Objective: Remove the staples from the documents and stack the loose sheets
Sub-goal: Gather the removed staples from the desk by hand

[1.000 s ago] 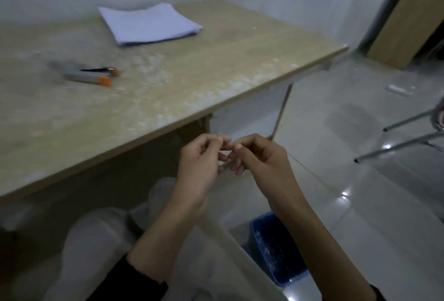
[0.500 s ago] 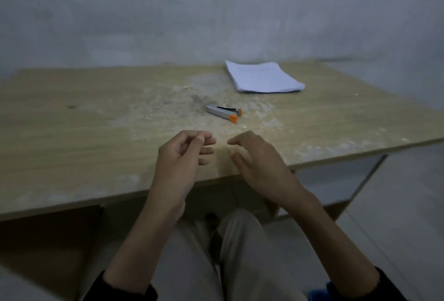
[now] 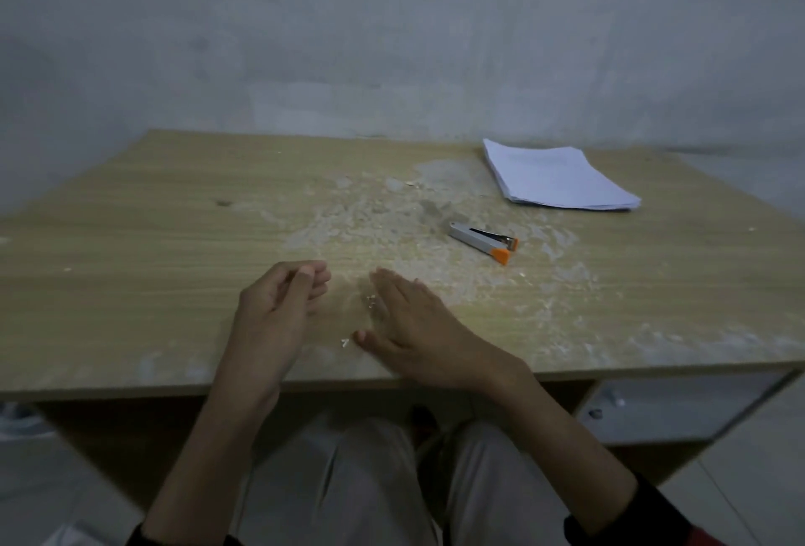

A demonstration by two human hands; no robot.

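Hands [image 3: 279, 310] [image 3: 414, 328] further over desk [image 3: 174, 240] — sheets [image 3: 562, 179] well beyond

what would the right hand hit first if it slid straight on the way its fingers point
Probably nothing: the right hand points forward-left across bare table; the staple remover and paper stack lie off to its right.

Left hand [image 3: 279, 306] & right hand [image 3: 418, 328] bare, forearms bare to near elbow; left sleeve [image 3: 146, 539] black, only cuff edge in view at btm; right sleeve [image 3: 631, 515] black, red patch [image 3: 705, 540] at frame btm; trousers [image 3: 348, 489] light grey-beige, creased.
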